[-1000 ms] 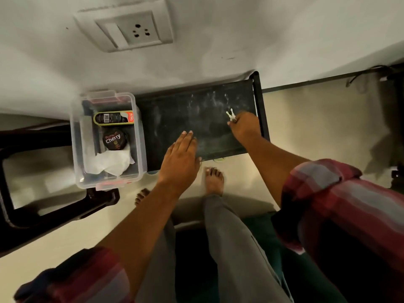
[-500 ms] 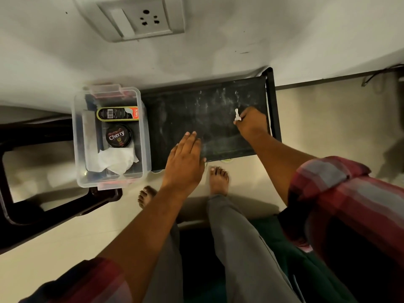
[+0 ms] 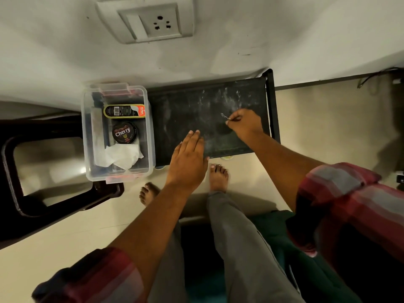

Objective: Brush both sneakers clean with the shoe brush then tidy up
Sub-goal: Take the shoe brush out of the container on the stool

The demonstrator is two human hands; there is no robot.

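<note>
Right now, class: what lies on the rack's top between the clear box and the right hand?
In the head view, only the left hand hovers there; otherwise the dusty rack top is bare between the clear plastic box and right hand.

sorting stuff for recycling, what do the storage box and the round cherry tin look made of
Storage box: clear, glossy plastic by the look; its contents show through the walls. Cherry tin: probably painted metal with a dark printed lid showing a slight sheen, though plastic cannot be ruled out.
</note>
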